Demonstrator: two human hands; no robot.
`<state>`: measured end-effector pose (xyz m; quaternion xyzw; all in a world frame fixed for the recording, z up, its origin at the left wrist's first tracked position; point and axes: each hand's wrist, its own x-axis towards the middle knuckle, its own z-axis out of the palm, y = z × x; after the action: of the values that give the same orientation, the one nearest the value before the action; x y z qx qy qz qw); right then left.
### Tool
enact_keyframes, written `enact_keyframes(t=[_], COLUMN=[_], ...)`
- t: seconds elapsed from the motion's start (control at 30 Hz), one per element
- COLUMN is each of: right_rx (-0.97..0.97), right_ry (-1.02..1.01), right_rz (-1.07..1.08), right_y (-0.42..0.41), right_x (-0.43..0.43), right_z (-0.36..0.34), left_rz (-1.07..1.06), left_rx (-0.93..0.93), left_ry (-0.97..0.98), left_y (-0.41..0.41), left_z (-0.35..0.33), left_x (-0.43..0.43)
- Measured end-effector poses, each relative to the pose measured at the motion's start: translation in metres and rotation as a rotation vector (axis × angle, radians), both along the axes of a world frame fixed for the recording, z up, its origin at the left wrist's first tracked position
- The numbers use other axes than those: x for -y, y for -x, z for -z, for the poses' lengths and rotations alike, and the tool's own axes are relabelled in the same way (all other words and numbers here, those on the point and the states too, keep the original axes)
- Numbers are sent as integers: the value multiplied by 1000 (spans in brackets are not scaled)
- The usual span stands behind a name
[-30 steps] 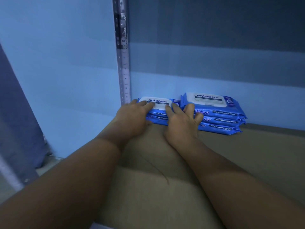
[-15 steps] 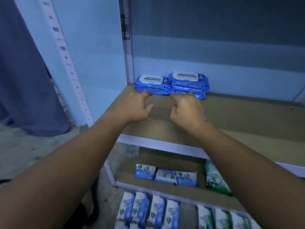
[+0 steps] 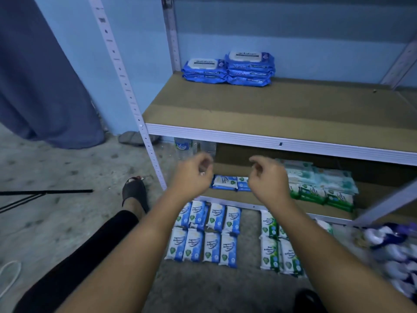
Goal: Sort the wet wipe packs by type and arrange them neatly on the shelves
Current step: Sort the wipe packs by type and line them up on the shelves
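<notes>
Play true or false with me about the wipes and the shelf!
1. The blue antabax packs sit on the upper shelf. True.
2. The left hand holds a pack. False: it holds nothing.
3. Both blue stacks are equally tall. False: the right stack is taller than the left stack.
4. Blue-and-white packs lie in rows on the floor. True.
5. The right hand touches the upper shelf. False: it is lower down, touching nothing.

The left hand [image 3: 194, 175] and right hand [image 3: 268, 177] are hovering before the upper shelf [image 3: 270, 109], fingers loosely curled, holding nothing. Two blue pack stacks [image 3: 228, 71] are sitting touching at its back left corner, and white-and-blue packs [image 3: 203, 236] are lying in rows below.
</notes>
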<state>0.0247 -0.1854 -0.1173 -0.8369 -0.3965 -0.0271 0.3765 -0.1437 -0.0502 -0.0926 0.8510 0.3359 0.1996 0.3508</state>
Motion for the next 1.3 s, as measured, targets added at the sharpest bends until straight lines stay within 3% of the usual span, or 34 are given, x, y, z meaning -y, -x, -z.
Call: enact_keyframes(t=[0.1,0.23,0.37,0.47,0.67,0.8,0.93,1.17,1.3], right_rx=[-256,-452,-635,-750,-947,-1017,-1007,-1031,-1086], right_ry=[124,294,403,606,792,673,633,718,633], right_rz=[62,90,113,74,25,297,430,375,391], right_y=[15,26,33,33,48,60,63,57,59], right_x=[19,32,38,38,32,17,6,15,26], right_z=[47,113,170,210,303,326,340,334,329], left_rz=[-72,-107,-155,-200,-275,-255,-275,-297,-297], left_rx=[-132,-398,-543,-616,-594,-630,-664,-678,-681], left_ry=[302,465,524,556,489,480,420,370,381], left_y=[13,39,56,64,80,81,77,79,79], left_z=[65,145,203,233,283,318,332,342,341], left_x=[17,19,14,7,-16,-17,-10,-6,-6])
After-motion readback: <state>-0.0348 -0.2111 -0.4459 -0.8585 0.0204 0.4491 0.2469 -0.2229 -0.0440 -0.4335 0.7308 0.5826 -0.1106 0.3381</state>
